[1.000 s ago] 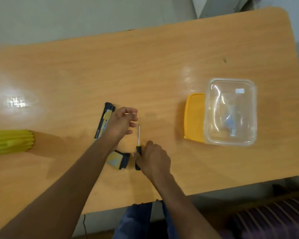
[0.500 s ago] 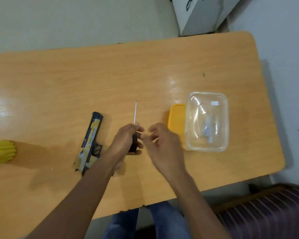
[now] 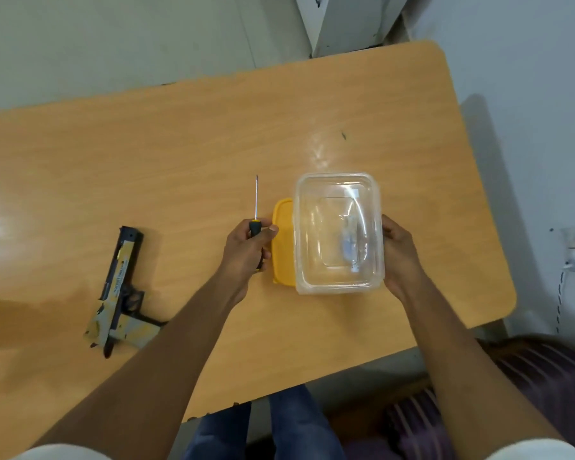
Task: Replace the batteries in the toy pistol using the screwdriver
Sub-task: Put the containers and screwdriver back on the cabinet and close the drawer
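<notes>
While the toy pistol [image 3: 120, 290] lies untouched on the counter [image 3: 196, 134] well to the left, the head view shows the left hand [image 3: 246, 250] with fingers curled round the screwdriver [image 3: 255, 224] handle, shaft pointing away, and the right hand [image 3: 400, 257] gripping the clear container's [image 3: 337, 232] right wall, beside a yellow lid [image 3: 283, 244]. This looks like fetching batteries; next, reaching inside calls for a free hand. Its blurred bluish contents cannot be identified, and the right fingertips are hidden.

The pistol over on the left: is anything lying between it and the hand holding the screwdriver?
Nothing visible: only bare table lies between the pistol and the left hand gripping the screwdriver.
</notes>
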